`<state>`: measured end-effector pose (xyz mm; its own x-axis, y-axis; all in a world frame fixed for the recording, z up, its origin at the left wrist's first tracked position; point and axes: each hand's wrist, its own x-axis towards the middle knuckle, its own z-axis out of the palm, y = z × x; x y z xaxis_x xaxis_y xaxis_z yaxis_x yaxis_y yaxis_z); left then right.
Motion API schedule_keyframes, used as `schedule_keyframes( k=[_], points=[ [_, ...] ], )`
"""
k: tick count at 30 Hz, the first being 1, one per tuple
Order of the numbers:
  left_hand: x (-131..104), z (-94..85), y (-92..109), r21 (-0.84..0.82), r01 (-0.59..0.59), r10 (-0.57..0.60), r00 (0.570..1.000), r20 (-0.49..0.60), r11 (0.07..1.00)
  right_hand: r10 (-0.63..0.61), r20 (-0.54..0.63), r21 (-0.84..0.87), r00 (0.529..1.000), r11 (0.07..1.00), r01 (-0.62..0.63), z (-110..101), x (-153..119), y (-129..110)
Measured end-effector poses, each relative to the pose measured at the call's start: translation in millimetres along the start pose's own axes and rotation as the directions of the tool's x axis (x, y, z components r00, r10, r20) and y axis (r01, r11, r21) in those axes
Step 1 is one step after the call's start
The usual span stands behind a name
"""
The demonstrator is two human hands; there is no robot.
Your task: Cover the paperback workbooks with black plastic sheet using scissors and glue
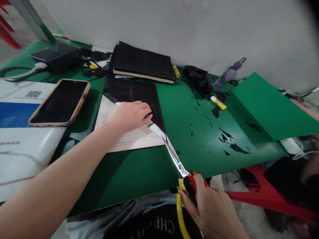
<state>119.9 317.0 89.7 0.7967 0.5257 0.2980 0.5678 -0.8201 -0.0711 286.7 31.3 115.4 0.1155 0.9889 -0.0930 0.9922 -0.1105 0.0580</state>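
A printed booklet (124,137) with a black cover (144,93) lies on the green table. My left hand (133,114) presses on it, fingers curled over a white strip (157,130) of its folded edge; the fingertips are partly hidden. In my right hand (211,207) is a pair of scissors (180,167) with red and yellow handles. Their blades are slightly apart and reach the booklet's near right corner.
Left of the booklet, a phone (61,103) lies on a white and blue package (30,139). A black-covered book (143,61) sits behind. Glue sticks (218,103), black scraps (238,148), a purple spray bottle (230,73) and a green board (271,106) are rightward. A red stool (264,199) stands below.
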Motion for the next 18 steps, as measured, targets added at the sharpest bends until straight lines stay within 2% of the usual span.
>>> schedule_keyframes(
  k=[18],
  points=[
    [0.0, 0.2, 0.9, 0.004, 0.011, -0.011, 1.000, -0.009, 1.000, -0.003, 0.008, -0.032, 1.000, 0.999, 0.003, -4.7, 2.9, 5.9]
  ],
)
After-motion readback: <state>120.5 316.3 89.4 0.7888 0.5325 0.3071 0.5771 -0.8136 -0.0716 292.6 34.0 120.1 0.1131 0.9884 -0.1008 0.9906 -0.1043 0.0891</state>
